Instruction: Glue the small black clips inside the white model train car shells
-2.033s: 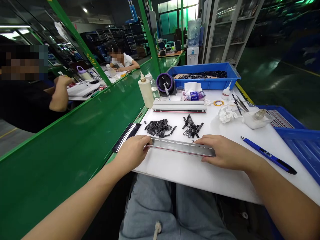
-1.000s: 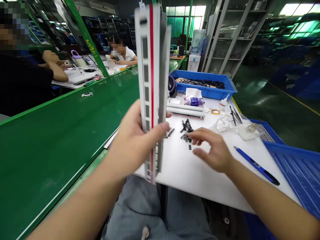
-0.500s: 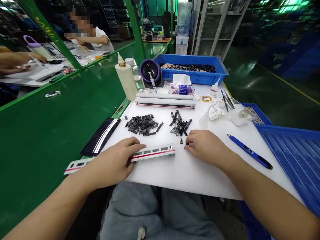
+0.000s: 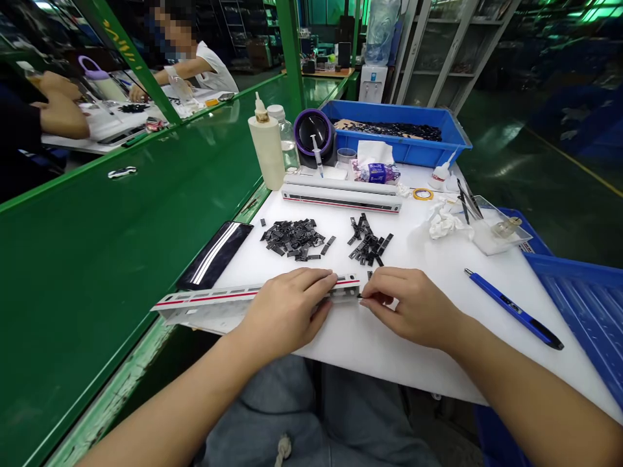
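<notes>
My left hand (image 4: 292, 305) grips a long white model train car shell (image 4: 209, 298) with a red stripe and a row of windows. The shell is tilted so its hollow inside shows on the near side. My right hand (image 4: 413, 305) pinches a small black piece (image 4: 361, 296) at the shell's right end; whether it touches the shell I cannot tell. Just beyond the hands lie a large pile of small black pieces (image 4: 294, 239) and a smaller pile of longer black strips (image 4: 367, 243). More white train shells (image 4: 341, 196) rest behind the piles.
A blue knife-like pen tool (image 4: 513, 308) lies at right, near crumpled tissue (image 4: 445, 222) and tweezers (image 4: 470, 198). At the back stand a squeeze bottle (image 4: 267, 149), a syringe (image 4: 317, 155) and a blue bin (image 4: 402, 139). A dark glossy panel (image 4: 214, 254) lies left. Co-workers sit beyond the green partition (image 4: 160, 181).
My left hand has slid right along the shell and turned it so the inside shows. My right hand has brought the small black piece to the shell's right end. The view has shifted left.
</notes>
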Motion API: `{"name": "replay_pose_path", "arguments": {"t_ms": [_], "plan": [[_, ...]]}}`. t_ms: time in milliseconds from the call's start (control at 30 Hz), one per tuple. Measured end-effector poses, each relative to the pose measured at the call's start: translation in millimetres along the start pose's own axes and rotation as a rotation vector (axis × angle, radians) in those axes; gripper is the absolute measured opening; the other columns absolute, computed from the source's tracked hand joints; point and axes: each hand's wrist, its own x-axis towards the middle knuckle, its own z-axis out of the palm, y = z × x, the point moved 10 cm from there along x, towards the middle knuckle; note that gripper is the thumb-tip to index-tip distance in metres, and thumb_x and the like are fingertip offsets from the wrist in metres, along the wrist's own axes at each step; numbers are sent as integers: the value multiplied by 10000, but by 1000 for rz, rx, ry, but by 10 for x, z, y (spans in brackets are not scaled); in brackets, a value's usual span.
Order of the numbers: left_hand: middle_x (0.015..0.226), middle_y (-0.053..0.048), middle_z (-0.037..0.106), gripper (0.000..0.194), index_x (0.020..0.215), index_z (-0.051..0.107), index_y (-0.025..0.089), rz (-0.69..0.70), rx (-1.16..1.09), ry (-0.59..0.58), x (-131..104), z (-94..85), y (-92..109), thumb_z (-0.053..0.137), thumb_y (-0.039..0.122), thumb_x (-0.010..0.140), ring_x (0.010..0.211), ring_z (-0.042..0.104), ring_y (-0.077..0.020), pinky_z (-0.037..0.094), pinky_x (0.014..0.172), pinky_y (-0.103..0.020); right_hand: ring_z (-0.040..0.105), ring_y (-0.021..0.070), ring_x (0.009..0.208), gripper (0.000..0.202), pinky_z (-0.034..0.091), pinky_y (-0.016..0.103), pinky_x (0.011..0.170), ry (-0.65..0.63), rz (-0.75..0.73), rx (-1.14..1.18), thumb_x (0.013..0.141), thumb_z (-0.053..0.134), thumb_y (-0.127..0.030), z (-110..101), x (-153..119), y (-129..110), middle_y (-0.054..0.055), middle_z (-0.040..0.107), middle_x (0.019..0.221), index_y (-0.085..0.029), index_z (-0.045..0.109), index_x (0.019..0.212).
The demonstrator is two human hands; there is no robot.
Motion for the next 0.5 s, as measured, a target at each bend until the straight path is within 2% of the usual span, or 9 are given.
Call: {"name": "replay_pose_path", "arguments": {"t_ms": [100, 233, 300, 400, 500], "plan": [[1240, -95, 668, 393, 1314, 532, 184, -32, 19, -27, 25, 12, -11, 501, 267, 932, 1061, 654, -272, 580, 826, -430, 547, 153, 676, 136, 440, 293, 634, 83, -94, -152, 926, 517, -170, 51, -2, -62, 29, 612, 741, -186, 613, 832], [1154, -112, 698, 380, 1304, 485, 167, -111, 36, -64, 13, 21, -13, 489, 264, 937, 1006, 680, -279, 583, 788, -426, 565, 179, 684, 175, 434, 320, 621, 35, -81, -342, 919, 508, -166, 219, 8, -32, 44, 621, 733, -174, 639, 804], [1130, -127, 704, 326, 1250, 496, 152, -143, 38, -75, 1, 24, -24, 481, 262, 943, 981, 691, -284, 586, 770, -428, 586, 188, 704, 140, 445, 324, 622, 26, -84, -355, 907, 529, -168, 221, 7, -37, 52, 645, 768, -169, 659, 855], [1273, -152, 645, 213, 1135, 550, 158, -83, 60, -104, 9, 59, 24, 457, 203, 948, 1050, 674, -289, 586, 804, -442, 596, 165, 678, 103, 474, 305, 614, 163, -95, -205, 891, 566, -176, -40, -10, -49, 45, 663, 788, -179, 660, 933], [1452, -155, 506, 255, 1123, 593, 172, 54, 133, -130, 27, 114, 132, 460, 108, 914, 1168, 616, -310, 561, 892, -473, 566, 156, 622, 73, 480, 309, 598, 497, 29, -102, 878, 583, -186, -580, -115, 145, 24, 626, 718, -216, 638, 840]]}}
